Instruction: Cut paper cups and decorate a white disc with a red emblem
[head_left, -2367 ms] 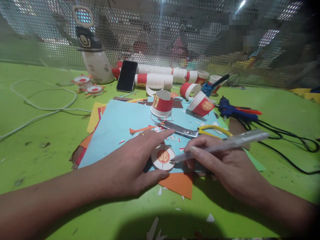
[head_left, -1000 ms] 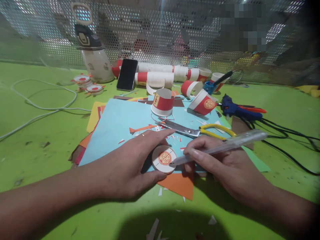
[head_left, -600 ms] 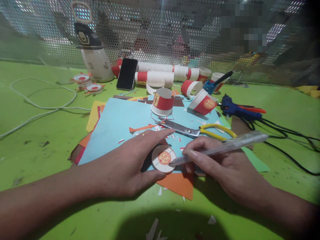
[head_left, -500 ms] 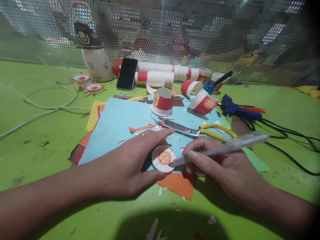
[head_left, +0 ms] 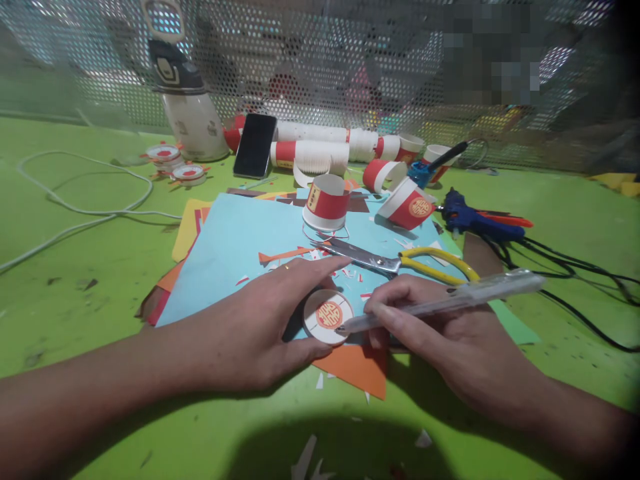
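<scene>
My left hand (head_left: 273,320) curls round the left side of a white paper disc (head_left: 315,330), its thumb on the near edge. The disc bears a round red and yellow emblem and short dark lines around it. In my right hand (head_left: 430,333) is a clear pen (head_left: 455,300), pinched between thumb and fingers. Its tip touches the disc, just right of and below the emblem. Beneath the disc lie light blue paper (head_left: 215,253) and a piece of orange paper (head_left: 360,373). Scissors (head_left: 370,257) with yellow handles rest just beyond my hands.
Beyond the scissors sit a cut red-and-white paper cup (head_left: 327,203) and a tilted cup (head_left: 407,203). A blue glue gun (head_left: 475,217) with black cords lies at right. Farther back are a phone (head_left: 255,147), stacked cups (head_left: 320,157) and a bottle (head_left: 193,123). A white cable (head_left: 110,217) loops at left.
The pen's rear end has dipped slightly and shifted right, while its tip has slid a little left on the disc. My left hand and the disc look unmoved.
</scene>
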{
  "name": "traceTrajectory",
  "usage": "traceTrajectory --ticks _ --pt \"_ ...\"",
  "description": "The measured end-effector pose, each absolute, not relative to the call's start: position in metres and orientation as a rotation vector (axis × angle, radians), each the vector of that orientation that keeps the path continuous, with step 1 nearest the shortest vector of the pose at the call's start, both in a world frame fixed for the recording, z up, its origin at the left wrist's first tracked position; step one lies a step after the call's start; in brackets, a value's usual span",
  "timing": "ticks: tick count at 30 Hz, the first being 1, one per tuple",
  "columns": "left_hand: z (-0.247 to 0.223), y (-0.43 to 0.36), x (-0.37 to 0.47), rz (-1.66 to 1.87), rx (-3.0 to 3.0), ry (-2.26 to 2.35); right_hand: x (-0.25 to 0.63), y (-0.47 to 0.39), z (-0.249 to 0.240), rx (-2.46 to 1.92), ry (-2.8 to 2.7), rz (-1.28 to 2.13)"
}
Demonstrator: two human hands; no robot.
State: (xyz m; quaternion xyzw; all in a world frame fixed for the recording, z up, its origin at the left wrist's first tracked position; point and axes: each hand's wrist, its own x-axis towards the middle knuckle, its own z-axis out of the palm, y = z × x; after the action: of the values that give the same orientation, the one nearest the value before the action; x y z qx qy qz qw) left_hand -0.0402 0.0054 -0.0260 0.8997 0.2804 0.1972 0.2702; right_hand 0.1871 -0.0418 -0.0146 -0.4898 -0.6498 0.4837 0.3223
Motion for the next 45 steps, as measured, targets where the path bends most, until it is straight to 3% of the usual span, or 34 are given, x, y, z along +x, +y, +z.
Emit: traceTrajectory --ticks 45 --pt "-0.0255 0.0056 -0.0391 0.519 2.415 0.797 0.1897 -0.0439 -0.0142 -1.344 -1.874 1.108"
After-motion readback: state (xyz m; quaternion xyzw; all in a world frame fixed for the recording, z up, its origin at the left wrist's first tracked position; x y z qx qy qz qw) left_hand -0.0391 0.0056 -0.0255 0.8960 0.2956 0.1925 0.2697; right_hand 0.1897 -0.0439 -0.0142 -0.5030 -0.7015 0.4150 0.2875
